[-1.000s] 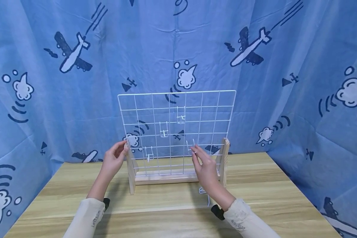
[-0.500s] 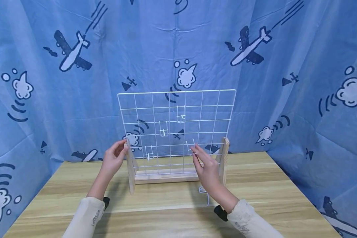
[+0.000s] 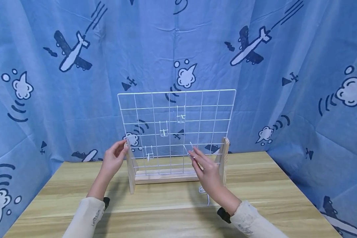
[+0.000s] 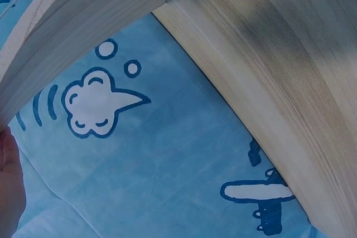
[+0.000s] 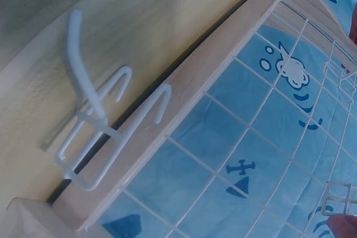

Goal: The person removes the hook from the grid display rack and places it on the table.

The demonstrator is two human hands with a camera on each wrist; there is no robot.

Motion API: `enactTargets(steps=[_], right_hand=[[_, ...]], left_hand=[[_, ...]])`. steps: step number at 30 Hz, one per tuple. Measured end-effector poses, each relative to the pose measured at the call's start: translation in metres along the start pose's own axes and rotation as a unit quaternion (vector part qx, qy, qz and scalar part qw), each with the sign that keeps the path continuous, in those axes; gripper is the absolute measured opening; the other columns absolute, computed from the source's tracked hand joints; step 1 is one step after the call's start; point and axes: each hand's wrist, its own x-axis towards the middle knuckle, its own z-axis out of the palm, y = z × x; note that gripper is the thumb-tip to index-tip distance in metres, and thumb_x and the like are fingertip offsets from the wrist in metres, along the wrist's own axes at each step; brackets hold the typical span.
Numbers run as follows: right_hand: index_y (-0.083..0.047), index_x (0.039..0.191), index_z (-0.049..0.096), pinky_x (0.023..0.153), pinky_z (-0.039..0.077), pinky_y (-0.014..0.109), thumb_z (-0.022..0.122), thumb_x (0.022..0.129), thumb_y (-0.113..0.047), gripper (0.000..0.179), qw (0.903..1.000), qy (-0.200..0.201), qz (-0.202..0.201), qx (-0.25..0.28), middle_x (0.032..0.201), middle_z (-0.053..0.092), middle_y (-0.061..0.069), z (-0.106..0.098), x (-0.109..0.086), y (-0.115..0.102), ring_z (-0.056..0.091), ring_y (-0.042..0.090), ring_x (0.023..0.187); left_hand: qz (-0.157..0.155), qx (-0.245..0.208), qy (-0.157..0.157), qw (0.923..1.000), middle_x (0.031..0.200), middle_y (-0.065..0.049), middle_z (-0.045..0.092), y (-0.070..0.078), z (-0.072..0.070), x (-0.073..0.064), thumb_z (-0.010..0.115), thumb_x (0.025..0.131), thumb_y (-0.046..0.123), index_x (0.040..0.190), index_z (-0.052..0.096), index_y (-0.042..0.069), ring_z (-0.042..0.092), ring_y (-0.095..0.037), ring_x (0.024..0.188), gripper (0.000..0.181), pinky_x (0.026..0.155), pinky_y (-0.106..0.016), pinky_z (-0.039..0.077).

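My left hand (image 3: 114, 157) grips the top of the left wooden upright (image 3: 131, 175) of a stand that holds a white wire grid (image 3: 177, 92). In front of the grid's lower right part, my right hand (image 3: 208, 168) pinches a white wire hook (image 3: 185, 149) between thumb and fingers. Its two prongs point up and to the left, close to the grid wires. In the right wrist view this hook (image 5: 337, 198) shows beside a fingertip at the lower right. Three similar hooks hang on the grid in a rising diagonal: low left (image 3: 149, 155), middle (image 3: 164, 133) and upper (image 3: 181, 117).
Another white wire hook (image 5: 92, 90) lies loose on the wooden table (image 3: 163, 211), in front of the stand's base bar (image 3: 166, 179) and below my right hand. The right upright (image 3: 223, 158) stands beside that hand. A blue curtain (image 3: 154, 49) with printed planes surrounds the table.
The pinched hook's prongs have tipped left and dropped slightly. My right hand has shifted a little to the right and down. My left hand stays on the upright.
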Motion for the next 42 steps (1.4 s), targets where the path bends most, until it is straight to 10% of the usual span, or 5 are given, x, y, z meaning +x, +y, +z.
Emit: enactTargets(steps=[33, 38, 42], right_hand=[[0.001, 0.114, 0.068, 0.073, 0.058, 0.032, 0.076, 0.069, 0.015, 0.047, 0.9949, -0.07, -0.073, -0.01, 0.12, 0.063, 0.022, -0.008, -0.021, 0.005, 0.067, 0.035, 0.096], [-0.001, 0.113, 0.069, 0.073, 0.058, 0.031, 0.062, 0.094, -0.008, 0.021, 0.9927, -0.079, -0.088, -0.02, 0.122, 0.063, 0.018, -0.009, -0.024, 0.007, 0.068, 0.033, 0.095], [-0.002, 0.113, 0.069, 0.073, 0.058, 0.03, 0.035, 0.104, -0.03, 0.045, 0.9912, -0.088, -0.095, -0.025, 0.123, 0.063, 0.017, -0.009, -0.026, 0.009, 0.068, 0.032, 0.095]], left_hand=[[0.0, 0.016, 0.004, 0.9999, 0.131, -0.02, 0.056, -0.003, 0.001, 0.0, 0.053, 0.1, 0.019, 0.136, 0.05, 0.002, 0.053, -0.031, 0.122, 0.04, 0.103, -0.041, 0.044], [-0.001, 0.015, 0.004, 0.9999, 0.131, -0.019, 0.056, -0.003, 0.001, 0.001, 0.053, 0.1, 0.02, 0.137, 0.05, 0.003, 0.054, -0.031, 0.121, 0.041, 0.102, -0.041, 0.045], [-0.006, 0.016, 0.002, 0.9999, 0.132, -0.02, 0.055, -0.003, 0.001, 0.002, 0.052, 0.1, 0.021, 0.138, 0.049, 0.003, 0.053, -0.032, 0.122, 0.041, 0.102, -0.041, 0.045]])
